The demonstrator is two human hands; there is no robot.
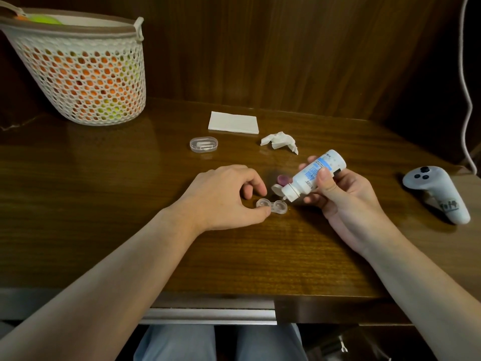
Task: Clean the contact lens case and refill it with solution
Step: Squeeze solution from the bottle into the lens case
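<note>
Solution bottle tipped over the open lens case

A dark wooden table [104, 243] carries a white mesh basket [83, 74] at far left and a grey controller [437, 194] at right. A folded tissue [233, 122] and a crumpled tissue [279, 142] lie further back. The right hand [343, 194] grips the solution bottle [309, 175], nozzle tilted down over the contact lens case [272, 205]. The left hand [223, 196] pinches that case's left well on the table.

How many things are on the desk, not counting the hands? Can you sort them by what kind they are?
Paper things: 2, folded tissue and crumpled tissue
Lens things: 4, lens case, purple cap, solution bottle, clear oval box
Baskets: 1, white basket
Controllers: 1, grey controller
Total: 8
</note>
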